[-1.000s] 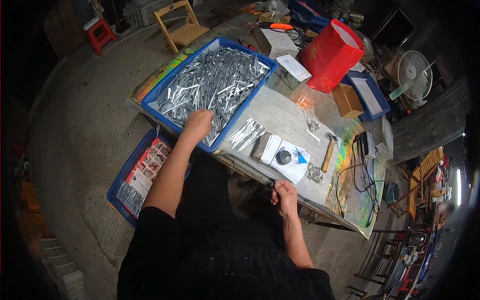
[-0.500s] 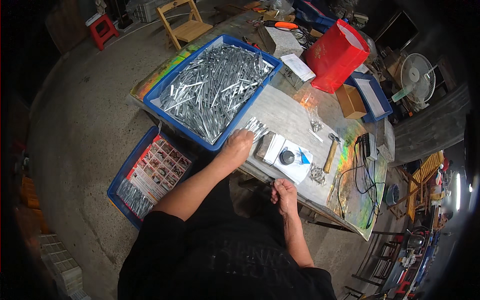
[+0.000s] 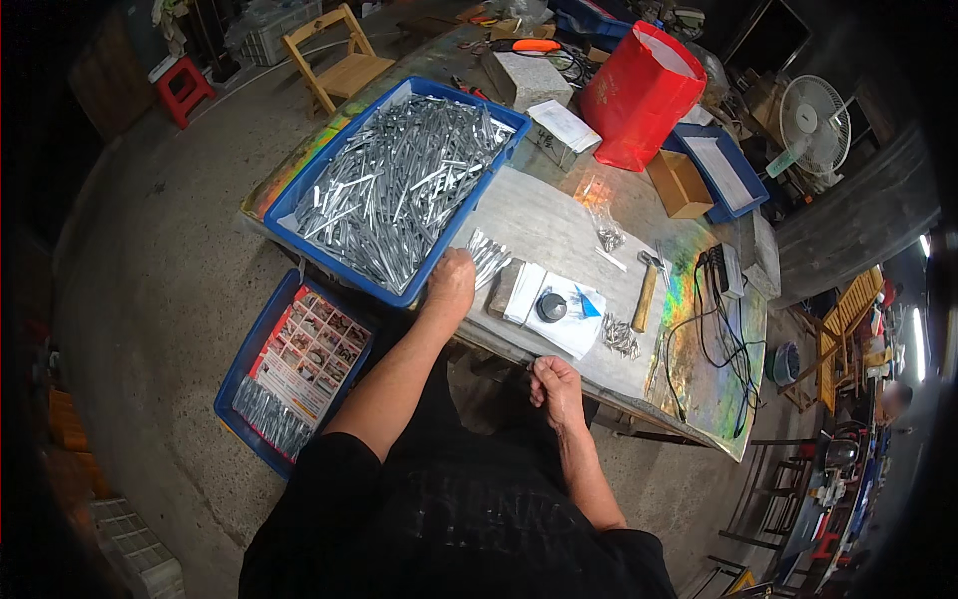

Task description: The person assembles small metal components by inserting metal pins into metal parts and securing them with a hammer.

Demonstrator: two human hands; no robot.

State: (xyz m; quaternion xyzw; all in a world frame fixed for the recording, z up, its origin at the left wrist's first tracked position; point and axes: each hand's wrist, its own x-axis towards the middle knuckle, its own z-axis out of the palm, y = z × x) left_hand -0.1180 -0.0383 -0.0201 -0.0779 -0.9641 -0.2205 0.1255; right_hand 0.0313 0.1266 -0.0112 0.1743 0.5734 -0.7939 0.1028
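Silver-grey, thin, metal-looking strips (image 3: 490,258) lie loosely fanned on a pale grey sheet (image 3: 544,226), just right of and beyond the left hand (image 3: 452,282), long axes slanting away rightward; the right hand (image 3: 556,387) is farther off, near the sheet's front edge. Their surfaces catch bright glare. Left fingers curl beside the blue rectangular plastic tray (image 3: 482,192), tips hidden, grip impossible to tell; right fingers look pressed together, whether around anything unclear.

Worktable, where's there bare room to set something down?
On the grey sheet, between the blue tray, loose strips and plastic bag; another, smaller patch between the metal pieces and table's front edge. Crowded: around the red bag.
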